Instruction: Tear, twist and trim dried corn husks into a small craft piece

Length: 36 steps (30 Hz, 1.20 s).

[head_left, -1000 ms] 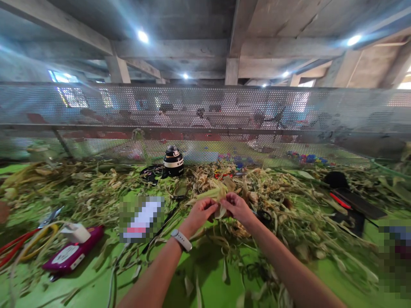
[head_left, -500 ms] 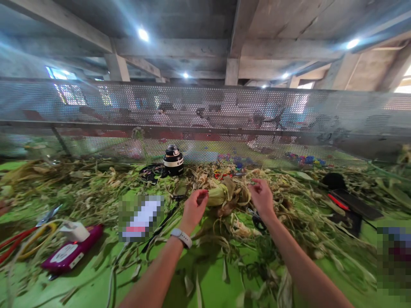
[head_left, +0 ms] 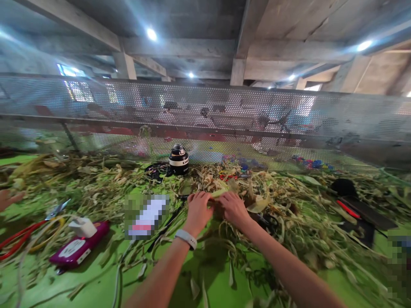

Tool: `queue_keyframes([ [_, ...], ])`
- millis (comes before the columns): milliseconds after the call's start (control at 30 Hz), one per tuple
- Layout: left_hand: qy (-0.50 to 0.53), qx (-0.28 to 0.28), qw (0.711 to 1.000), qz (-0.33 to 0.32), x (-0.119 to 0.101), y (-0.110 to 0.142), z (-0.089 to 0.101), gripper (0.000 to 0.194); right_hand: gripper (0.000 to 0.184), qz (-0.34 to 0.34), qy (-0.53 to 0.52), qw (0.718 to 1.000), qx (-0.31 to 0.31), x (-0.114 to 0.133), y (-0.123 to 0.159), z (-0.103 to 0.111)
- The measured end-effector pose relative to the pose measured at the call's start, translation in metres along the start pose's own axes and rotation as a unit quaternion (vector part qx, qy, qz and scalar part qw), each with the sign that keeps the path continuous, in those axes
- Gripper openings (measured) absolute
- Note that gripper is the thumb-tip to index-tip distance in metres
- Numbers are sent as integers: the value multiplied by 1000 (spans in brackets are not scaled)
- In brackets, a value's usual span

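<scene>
My left hand [head_left: 199, 210], with a pale watch strap [head_left: 186, 238] at the wrist, curls its fingers over a strip of dried corn husk [head_left: 218, 193]. Right beside it, my right hand [head_left: 236, 209] bends its fingers down onto the same husk. The fingertips of both hands are partly hidden behind their backs. A broad, pale husk leaf [head_left: 259, 204] lies just past my right hand. Under my right forearm, a dark tool [head_left: 268, 222] is partly covered by husk scraps.
A phone [head_left: 149, 216] with a cable, a purple power strip [head_left: 80, 248] holding a white charger [head_left: 82, 226], and red-handled scissors [head_left: 24, 239] lie left. A black bottle [head_left: 179, 160] stands before a perforated metal screen [head_left: 205, 115]. Another person's hand [head_left: 9, 199] shows at the left edge.
My hands were apart on either side of the husk bundle with fingers loosely bent. Now they have come together, closed over the husk. The view has shifted slightly left.
</scene>
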State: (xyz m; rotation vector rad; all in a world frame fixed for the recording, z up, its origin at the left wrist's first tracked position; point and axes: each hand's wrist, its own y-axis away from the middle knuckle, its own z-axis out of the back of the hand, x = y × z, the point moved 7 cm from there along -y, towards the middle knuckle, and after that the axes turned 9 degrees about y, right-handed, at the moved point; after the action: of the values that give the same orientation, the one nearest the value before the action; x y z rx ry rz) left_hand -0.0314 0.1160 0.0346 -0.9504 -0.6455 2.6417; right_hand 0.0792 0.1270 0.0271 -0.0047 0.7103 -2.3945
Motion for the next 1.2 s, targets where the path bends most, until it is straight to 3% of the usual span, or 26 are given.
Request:
queue_keyframes([
  [133, 58, -32, 998, 13, 5, -2, 2, 20, 21, -22, -75, 997, -29, -9, 1, 5],
  [267, 95, -170, 981, -1, 9, 0, 22, 57, 19, -83, -210, 971, -79, -29, -5, 15],
  [367, 155, -245, 957, 2, 13, 4, 30, 55, 17, -112, -294, 943, -105, -42, -9, 20],
  [433, 236, -206, 950, 16, 16, 2, 20, 42, 17, -116, -308, 938, -111, -47, -13, 22],
  [533, 395, -54, 917, 16, 12, -4, -10, 35, 18, -118, -328, 931, -105, -49, -16, 21],
  [567, 431, -29, 901, 22, 11, -4, -17, 35, 18, -118, -336, 929, -100, -48, -16, 21],
  [733, 508, -30, 858, 71, 15, -3, -29, 24, 18, -107, -345, 928, -94, -29, -12, 25],
  [900, 495, -25, 867, 62, 8, -1, -24, 20, 15, -115, -326, 926, -153, -18, -12, 36],
  [1067, 508, -45, 855, 91, 14, -3, -21, 24, 19, -220, -443, 843, -212, -36, -6, 29],
  [1133, 519, -67, 844, 116, 23, -3, -22, 26, 24, -269, -525, 781, -207, -45, 1, 22],
  [1200, 528, -87, 833, 138, 31, -2, -24, 26, 27, -314, -617, 694, -196, -51, 8, 16],
])
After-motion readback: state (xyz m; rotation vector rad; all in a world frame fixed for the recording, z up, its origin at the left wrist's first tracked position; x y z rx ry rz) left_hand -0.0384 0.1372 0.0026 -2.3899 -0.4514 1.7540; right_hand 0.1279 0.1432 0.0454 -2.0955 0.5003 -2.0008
